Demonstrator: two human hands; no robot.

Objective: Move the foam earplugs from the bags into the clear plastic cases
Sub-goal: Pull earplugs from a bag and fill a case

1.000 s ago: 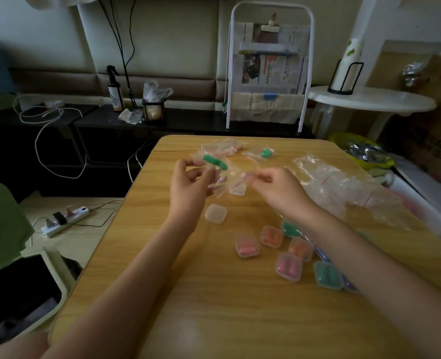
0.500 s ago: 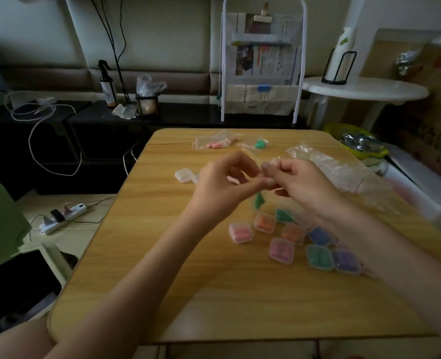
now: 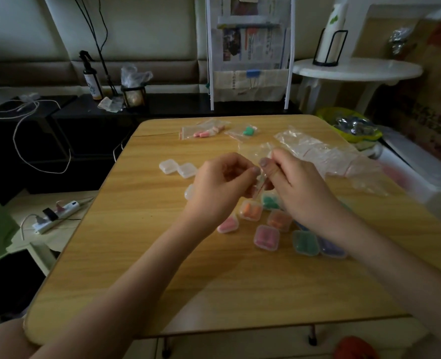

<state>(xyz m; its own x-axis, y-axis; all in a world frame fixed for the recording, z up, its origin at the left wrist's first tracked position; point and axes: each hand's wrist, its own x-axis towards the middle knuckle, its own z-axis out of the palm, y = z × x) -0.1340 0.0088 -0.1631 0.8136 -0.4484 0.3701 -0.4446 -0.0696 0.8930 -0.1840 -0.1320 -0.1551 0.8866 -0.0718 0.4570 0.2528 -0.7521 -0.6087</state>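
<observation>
Over the middle of the wooden table (image 3: pixel 141 268), my left hand (image 3: pixel 218 187) and my right hand (image 3: pixel 297 187) both pinch a small clear bag (image 3: pixel 259 154) between them. Just below the bag lies an open case with green earplugs (image 3: pixel 270 200). Several closed cases holding orange, pink, green and purple plugs (image 3: pixel 266 237) lie under my hands. Empty clear cases (image 3: pixel 178 168) sit to the left. At the far edge lie a bag of pink earplugs (image 3: pixel 201 132) and a bag of green earplugs (image 3: pixel 245 130).
A heap of empty clear bags (image 3: pixel 325 156) spreads across the right side of the table. Behind the table stand a white rack with newspapers (image 3: pixel 250 53) and a white round side table (image 3: pixel 356 69). A power strip (image 3: pixel 56 216) lies on the floor at left.
The green earplugs have left the bag; they now lie in a case below my hands. Both hands stayed together pinching the bag. The view tilted down.
</observation>
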